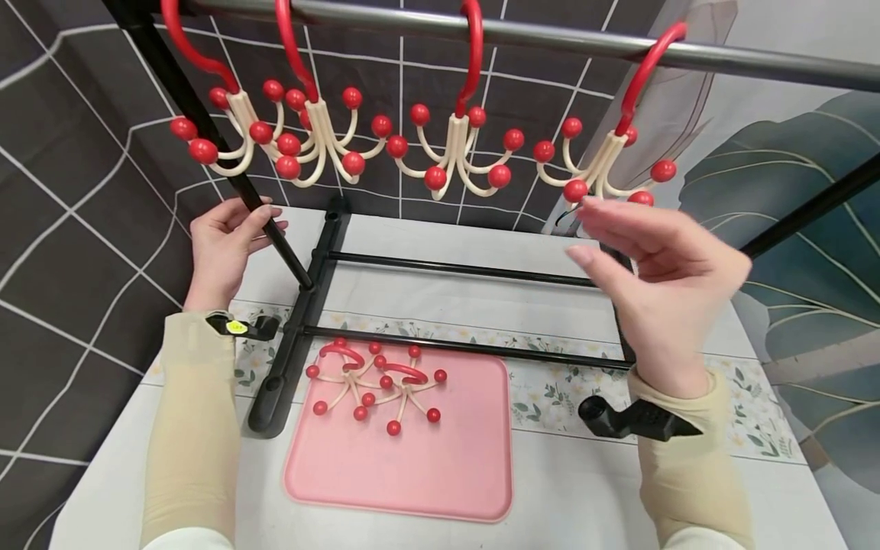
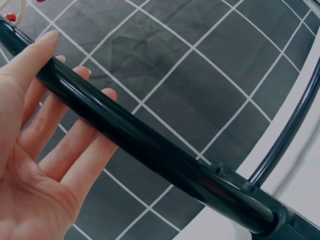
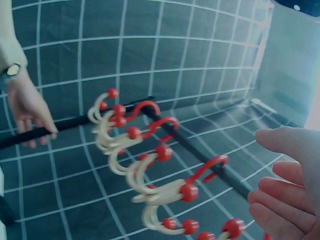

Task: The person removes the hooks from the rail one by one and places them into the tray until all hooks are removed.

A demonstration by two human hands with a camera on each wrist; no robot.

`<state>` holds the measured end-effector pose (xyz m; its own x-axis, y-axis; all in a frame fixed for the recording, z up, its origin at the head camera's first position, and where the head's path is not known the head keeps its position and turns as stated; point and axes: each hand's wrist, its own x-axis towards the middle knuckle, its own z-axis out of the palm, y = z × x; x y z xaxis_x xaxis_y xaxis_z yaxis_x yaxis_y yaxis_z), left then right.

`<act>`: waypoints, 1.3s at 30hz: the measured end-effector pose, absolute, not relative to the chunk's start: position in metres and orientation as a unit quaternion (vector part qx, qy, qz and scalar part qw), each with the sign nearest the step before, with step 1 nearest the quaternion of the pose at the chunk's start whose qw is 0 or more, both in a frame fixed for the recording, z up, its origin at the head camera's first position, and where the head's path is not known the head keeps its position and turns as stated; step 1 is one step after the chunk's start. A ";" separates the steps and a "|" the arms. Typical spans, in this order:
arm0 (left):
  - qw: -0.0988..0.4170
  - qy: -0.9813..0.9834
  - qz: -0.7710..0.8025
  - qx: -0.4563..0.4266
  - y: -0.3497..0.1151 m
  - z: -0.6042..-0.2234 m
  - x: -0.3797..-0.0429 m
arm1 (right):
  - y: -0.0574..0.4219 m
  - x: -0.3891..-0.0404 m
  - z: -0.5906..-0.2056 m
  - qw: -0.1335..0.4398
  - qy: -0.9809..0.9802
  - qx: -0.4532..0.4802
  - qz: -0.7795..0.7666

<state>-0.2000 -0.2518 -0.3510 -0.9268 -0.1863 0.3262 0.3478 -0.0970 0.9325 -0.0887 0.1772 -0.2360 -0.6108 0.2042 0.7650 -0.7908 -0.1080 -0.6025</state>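
Note:
My left hand (image 1: 223, 244) holds the rack's black side post (image 2: 130, 135), thumb on one side and fingers behind it. On the right, my right hand (image 1: 663, 275) is raised with thumb and fingers apart and nothing between them. Its fingertips are right by the lower balls of the rightmost multi-arm hook hanger (image 1: 605, 164), cream with red balls and a red hook. Several such hangers, among them one near the middle (image 1: 456, 149), hang from the grey top rail (image 1: 550, 37). In the right wrist view, the right hand (image 3: 287, 180) is beside the rail.
Two more hangers, one at the left (image 1: 349, 376) and another (image 1: 404, 388), lie on a pink tray (image 1: 406, 473) on the white table (image 1: 564, 489). Black lower bars (image 1: 467, 267) join the rack's feet (image 1: 275, 389). Dark tiled walls stand behind and left; a leaf-patterned curtain (image 1: 811, 191) hangs right.

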 end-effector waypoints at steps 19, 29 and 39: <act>0.177 -0.645 -0.741 -0.062 -0.252 -0.352 -0.200 | 0.198 -0.134 -0.193 0.479 -0.607 0.148 0.617; 0.180 -0.646 -0.739 -0.065 -0.252 -0.352 -0.200 | 0.196 -0.152 -0.191 0.502 -0.674 0.130 0.526; 0.182 -0.643 -0.740 -0.069 -0.252 -0.352 -0.201 | 0.191 -0.155 -0.189 0.496 -0.689 0.117 0.515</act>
